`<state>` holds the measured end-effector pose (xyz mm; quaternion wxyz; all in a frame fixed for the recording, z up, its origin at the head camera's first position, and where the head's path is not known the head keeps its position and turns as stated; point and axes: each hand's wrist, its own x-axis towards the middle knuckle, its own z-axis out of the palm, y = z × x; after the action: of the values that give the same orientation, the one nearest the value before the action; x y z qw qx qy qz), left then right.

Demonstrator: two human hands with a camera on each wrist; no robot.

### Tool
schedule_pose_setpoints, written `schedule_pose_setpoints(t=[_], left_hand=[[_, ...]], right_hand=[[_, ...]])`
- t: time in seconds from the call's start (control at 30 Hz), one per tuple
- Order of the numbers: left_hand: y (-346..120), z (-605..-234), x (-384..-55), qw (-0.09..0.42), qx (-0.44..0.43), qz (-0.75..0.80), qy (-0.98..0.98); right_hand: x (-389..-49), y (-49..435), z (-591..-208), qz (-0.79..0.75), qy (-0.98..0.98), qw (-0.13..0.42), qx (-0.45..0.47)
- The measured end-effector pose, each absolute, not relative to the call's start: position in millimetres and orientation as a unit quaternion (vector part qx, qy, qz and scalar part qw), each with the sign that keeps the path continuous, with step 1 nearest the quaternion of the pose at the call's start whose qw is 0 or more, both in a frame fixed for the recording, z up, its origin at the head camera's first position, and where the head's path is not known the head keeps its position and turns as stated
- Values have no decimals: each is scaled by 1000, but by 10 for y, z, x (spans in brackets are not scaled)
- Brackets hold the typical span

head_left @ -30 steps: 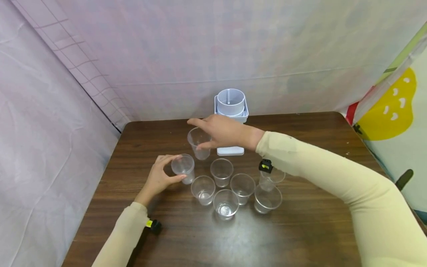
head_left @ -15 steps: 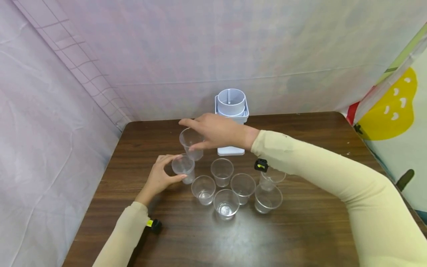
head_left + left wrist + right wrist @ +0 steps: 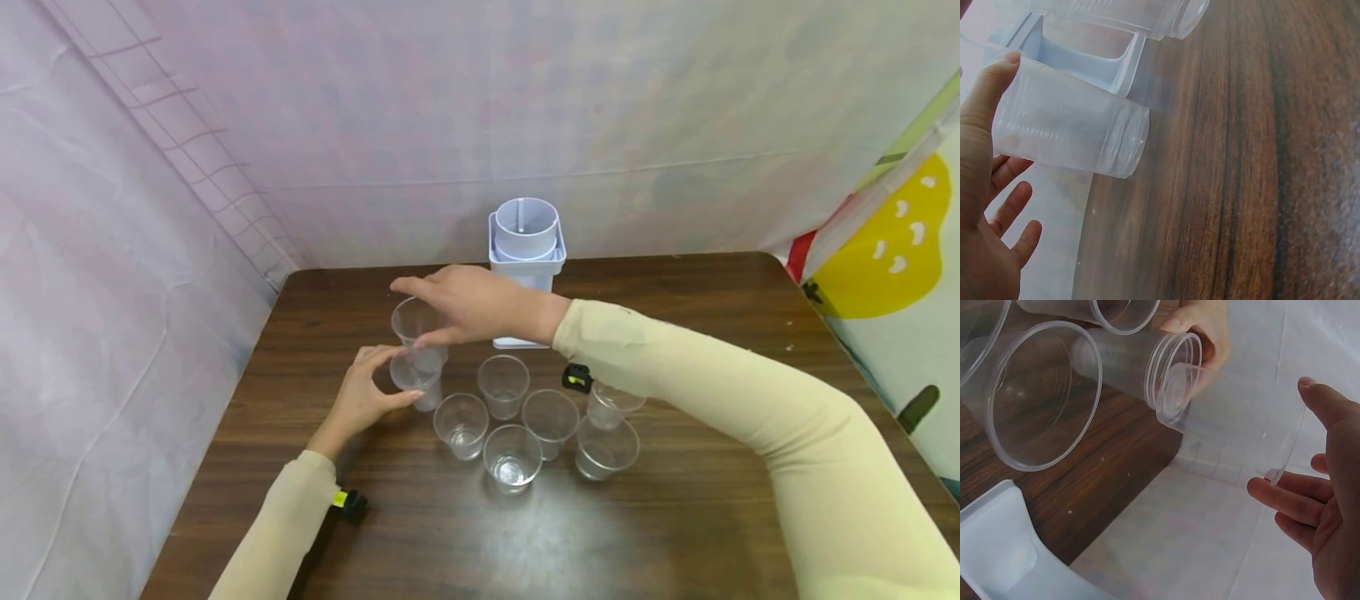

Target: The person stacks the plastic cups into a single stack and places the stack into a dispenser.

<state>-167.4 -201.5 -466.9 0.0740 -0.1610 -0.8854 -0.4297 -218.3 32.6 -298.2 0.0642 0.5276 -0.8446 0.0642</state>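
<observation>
My left hand (image 3: 360, 400) holds a small stack of clear plastic cups (image 3: 426, 392) on the table, fingers and thumb around the sides near the top. Several rims show close together at its mouth in the right wrist view. Above it, my right hand (image 3: 480, 304) pinches another clear plastic cup (image 3: 1229, 419) by its rim, thumb on one side and fingers on the other. That cup's base is right at the stack's mouth, overlapping the rims. In the left wrist view the lower cup (image 3: 1072, 119) stands with its base close to the wood.
Several clear cups stand upright to the right, among them a near cup (image 3: 513, 458), a middle cup (image 3: 503, 387) and a right-hand cup (image 3: 607, 450). A white holder (image 3: 527, 242) with a round top stands at the back of the brown table (image 3: 480, 550), before a pale curtain (image 3: 420, 108).
My right hand has moved left with its cup, bringing it over the stack and down to its mouth. My left hand has stayed on the stack.
</observation>
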Motion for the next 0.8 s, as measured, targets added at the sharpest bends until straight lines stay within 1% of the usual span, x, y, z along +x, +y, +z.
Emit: schedule_pose_setpoints(t=[0.5, 0.8], left_hand=[[-2015, -4667, -1674, 81, -169, -434, -881], [-2022, -4681, -1668, 75, -173, -436, -880]], right_hand=[[-2147, 223, -3070, 88, -840, 81, 529], [-2137, 166, -3136, 103, -837, 76, 532]])
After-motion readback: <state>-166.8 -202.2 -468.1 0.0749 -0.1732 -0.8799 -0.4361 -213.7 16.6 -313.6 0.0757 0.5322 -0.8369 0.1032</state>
